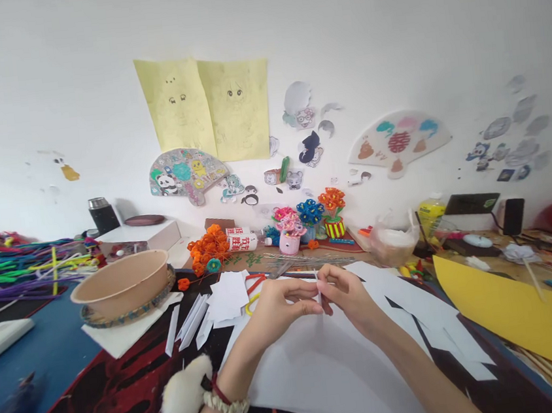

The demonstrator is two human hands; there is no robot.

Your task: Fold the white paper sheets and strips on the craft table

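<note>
My left hand [289, 302] and my right hand [341, 291] meet above a large white sheet of paper [332, 365]. Between their fingertips they pinch a thin white strip of paper [320, 297], seen nearly edge-on. Left of my hands lies a stack of white paper pieces [229, 295], with folded white paper strips [192, 322] beside it. Partly hidden behind my left hand are red-handled and yellow-handled tools [254, 284], perhaps scissors. More cut white paper [431, 321] is spread to the right of my right hand.
A beige basin [121, 285] stands at left, near a white fluffy ball [185, 397] by my left wrist. Pipe-cleaner flowers in small pots [289, 238] line the wall. Yellow card [519, 319] lies at right. Colourful pipe cleaners [16, 266] are heaped far left.
</note>
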